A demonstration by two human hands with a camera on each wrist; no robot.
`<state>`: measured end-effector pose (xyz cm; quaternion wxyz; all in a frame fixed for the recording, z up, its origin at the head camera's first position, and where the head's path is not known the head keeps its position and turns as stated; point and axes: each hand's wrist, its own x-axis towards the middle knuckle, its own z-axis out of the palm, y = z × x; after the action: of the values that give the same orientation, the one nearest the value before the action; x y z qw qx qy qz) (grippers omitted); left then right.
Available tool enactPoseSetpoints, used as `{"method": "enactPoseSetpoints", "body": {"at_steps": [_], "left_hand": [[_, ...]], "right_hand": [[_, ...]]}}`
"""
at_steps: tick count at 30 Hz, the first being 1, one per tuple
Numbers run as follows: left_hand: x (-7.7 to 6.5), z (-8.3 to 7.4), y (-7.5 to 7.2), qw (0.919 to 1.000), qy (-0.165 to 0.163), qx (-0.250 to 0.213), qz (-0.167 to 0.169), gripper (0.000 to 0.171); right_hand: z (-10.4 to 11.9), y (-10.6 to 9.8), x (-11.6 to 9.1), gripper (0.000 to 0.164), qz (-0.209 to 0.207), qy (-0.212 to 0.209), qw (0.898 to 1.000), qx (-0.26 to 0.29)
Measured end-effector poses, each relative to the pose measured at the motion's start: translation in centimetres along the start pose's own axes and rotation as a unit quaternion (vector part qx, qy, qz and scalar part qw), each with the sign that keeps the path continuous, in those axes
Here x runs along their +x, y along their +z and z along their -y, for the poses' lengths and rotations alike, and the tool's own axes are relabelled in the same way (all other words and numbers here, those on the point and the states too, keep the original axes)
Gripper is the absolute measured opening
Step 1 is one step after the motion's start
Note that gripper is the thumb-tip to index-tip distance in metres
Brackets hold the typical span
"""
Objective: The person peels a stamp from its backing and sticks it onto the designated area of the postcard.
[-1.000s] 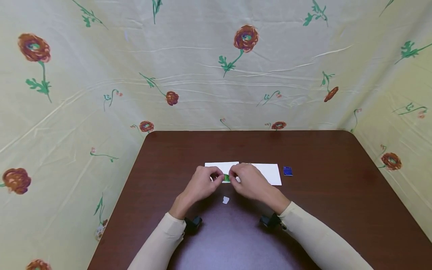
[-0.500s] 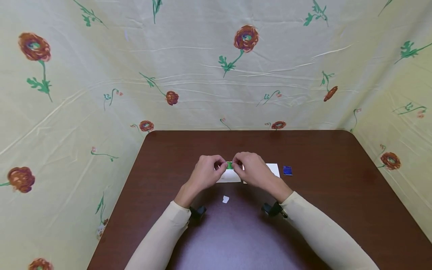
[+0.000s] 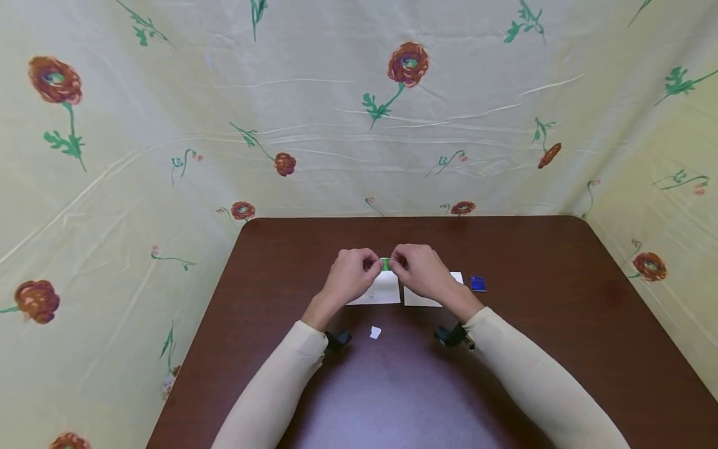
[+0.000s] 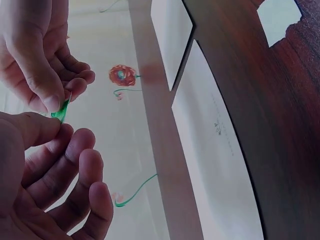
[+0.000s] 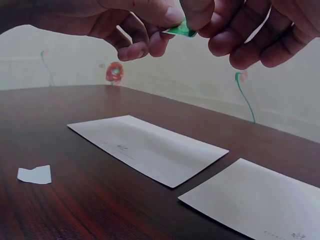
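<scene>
Fingers (image 4: 91,167), both hands (image 3: 350,274) (image 3: 423,271), pinch green pc. (image 3: 385,264) abv. table (image 3: 376,386); shape unclear.

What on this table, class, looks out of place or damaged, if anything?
A small white scrap lies on the table, apart from the two white cards: its notched, uneven outline looks torn, unlike the cards' straight edges. Nothing looks spilled.

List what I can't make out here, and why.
Green piece, head view: partly covered by left hand and right hand.
Left card, head view: upper-left part hidden behind left hand.
Its print, left wrist view: too small to read.
Right card, right wrist view: cut by bottom and right edges.
</scene>
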<state>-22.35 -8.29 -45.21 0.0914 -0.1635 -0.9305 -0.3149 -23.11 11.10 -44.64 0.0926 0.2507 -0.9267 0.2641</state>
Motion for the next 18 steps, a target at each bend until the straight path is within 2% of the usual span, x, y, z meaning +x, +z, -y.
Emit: {"method": "enactPoseSetpoints", "body": {"at_steps": [8,18], "left_hand": [[0.8,0.0,1.2,0.9986,-0.038,0.035,0.009,0.015],[1.6,0.4,3.0,0.9944,-0.078,0.062,0.038,0.018]], "right_hand": [[-0.8,0.6,0.9,0.012,0.041,0.038,0.998,-0.004],[-2.2,1.7,1.7,0.016,0.078,0.067,0.994,-0.02]]}}
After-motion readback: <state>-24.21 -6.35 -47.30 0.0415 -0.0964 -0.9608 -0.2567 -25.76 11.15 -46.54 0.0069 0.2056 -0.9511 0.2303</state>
